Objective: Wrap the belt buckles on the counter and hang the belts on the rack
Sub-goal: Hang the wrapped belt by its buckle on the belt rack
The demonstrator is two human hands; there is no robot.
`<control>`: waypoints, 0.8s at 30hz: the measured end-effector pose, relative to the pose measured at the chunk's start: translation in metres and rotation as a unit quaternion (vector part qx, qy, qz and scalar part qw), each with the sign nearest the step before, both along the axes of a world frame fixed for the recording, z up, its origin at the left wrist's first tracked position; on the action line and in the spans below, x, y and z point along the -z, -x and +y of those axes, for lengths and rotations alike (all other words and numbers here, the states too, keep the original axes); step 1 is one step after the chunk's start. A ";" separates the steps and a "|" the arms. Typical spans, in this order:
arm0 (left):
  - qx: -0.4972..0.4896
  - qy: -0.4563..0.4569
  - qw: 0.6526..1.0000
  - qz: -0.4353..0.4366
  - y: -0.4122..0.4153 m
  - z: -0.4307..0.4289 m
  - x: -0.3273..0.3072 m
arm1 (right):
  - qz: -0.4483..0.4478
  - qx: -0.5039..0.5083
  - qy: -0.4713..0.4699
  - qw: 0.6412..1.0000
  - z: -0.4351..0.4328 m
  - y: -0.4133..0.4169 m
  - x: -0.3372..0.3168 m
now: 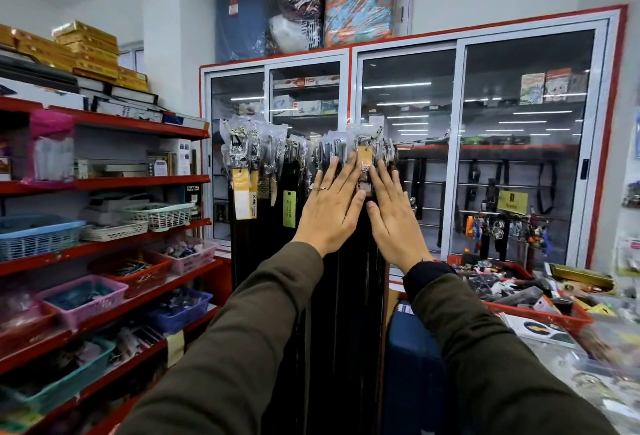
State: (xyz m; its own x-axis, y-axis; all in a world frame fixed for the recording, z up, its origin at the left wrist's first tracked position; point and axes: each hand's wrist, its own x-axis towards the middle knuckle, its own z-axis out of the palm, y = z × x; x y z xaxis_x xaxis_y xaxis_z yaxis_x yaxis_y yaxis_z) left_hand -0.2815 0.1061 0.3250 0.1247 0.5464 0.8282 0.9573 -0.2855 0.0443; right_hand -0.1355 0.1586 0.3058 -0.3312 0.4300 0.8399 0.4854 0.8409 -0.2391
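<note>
Hands first: our left hand (330, 206) and right hand (393, 215) are both flat and released, fingers spread, palms against the hanging belts (332, 296), gripping nothing. Belts hang from the rack (412, 140) ahead, long axis vertical, wrapped buckles (363, 154) up at the rail, tails pointing to the floor. Risk, as we judge it: pushing too hard could swing the row and slip a buckle off its hook, or tear the plastic wrap. Tabletop (595, 358) at right is cluttered; more belts there, cannot tell.
</note>
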 end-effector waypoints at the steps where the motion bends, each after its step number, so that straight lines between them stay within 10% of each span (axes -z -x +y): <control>1: 0.003 -0.004 1.000 0.000 0.001 -0.002 0.000 | 0.006 0.003 -0.002 1.000 -0.002 0.002 0.002; 12: -0.007 -0.145 0.988 -0.059 0.066 -0.052 0.014 | 0.108 -0.005 -0.098 0.989 -0.042 0.061 0.010; 24: -0.026 -0.100 0.986 -0.132 0.160 -0.081 0.037 | -0.084 -0.063 -0.107 0.989 -0.074 0.164 0.014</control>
